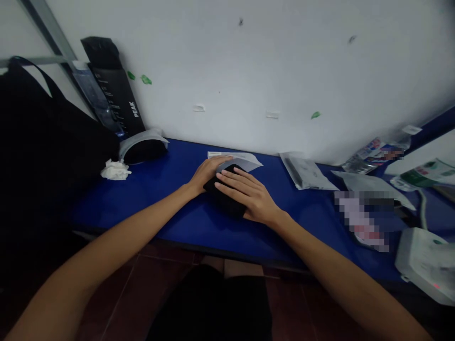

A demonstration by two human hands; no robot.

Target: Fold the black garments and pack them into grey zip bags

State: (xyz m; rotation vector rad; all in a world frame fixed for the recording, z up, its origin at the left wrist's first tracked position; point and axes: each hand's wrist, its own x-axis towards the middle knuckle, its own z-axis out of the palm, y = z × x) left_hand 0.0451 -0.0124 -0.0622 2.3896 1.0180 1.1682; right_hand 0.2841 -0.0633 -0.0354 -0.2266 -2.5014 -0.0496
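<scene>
From where I stand, the person's two hands meet near the middle of the blue tabletop (170, 201), around a soft-looking black item (227, 201) just in from the front edge. The right hand (258, 196) grasps it, fingers laid long over the top and the thumb seemingly tucked beneath, probably because so wide a grip keeps something floppy from folding. The left hand (208, 173) sits at the item's far left side, its fingers reaching toward a clear plastic bag (245, 163); much of it is hidden, so I can't tell whether it pinches the plastic or only steadies the black item. The bag lies just beyond, against the far end, which I suppose lets both be handled together. A filled bag (145, 149) rests off to the left, near a crumpled tissue (115, 169), out of the hands' way. A tall black container (122, 99) and a clear bottle (94, 94) lean by the wall, perhaps for support. Over to the right, a flat packet (305, 170) and a white device (428, 260) leave the middle to the hands.
</scene>
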